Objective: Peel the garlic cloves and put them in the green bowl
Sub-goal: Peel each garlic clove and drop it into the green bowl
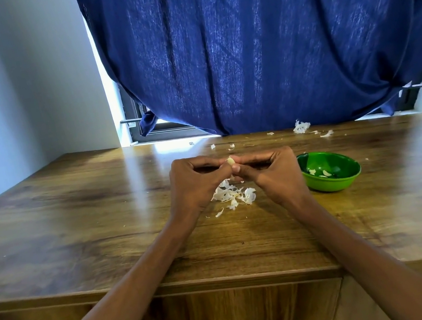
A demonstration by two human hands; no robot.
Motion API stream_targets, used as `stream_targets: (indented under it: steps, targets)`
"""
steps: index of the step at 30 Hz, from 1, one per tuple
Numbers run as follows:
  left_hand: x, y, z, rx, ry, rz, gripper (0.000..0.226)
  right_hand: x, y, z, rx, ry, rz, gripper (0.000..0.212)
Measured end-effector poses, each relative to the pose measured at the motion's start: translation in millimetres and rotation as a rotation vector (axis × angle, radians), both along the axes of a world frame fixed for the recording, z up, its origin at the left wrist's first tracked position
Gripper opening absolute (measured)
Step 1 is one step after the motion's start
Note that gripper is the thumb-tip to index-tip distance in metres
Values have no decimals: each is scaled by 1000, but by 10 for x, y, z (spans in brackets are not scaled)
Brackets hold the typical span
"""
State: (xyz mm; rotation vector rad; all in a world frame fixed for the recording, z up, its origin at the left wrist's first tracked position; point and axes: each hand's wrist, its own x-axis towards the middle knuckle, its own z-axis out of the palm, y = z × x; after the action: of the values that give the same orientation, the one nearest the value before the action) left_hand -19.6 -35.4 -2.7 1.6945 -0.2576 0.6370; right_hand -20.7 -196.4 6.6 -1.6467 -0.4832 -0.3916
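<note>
A small pale garlic clove is pinched between the fingertips of my left hand and my right hand, held above the wooden table. Both hands meet at the clove, fingers curled. Below them lies a heap of white garlic skins. The green bowl stands just right of my right hand and holds a few peeled cloves.
More loose skins lie scattered at the table's far edge, under a dark blue curtain that hangs over a window. A pale wall stands at the left. The table's front edge runs below my forearms.
</note>
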Motion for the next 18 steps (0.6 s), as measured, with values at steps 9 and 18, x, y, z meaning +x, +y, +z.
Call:
stream_targets:
  steps: [9,18]
  targets:
    - [-2,-4,6,-15,16,14,12,22,0,-6,-44,5,30,24]
    - [33,18,-17,-8,10,20,9,33,3,-25,4,59,41,24]
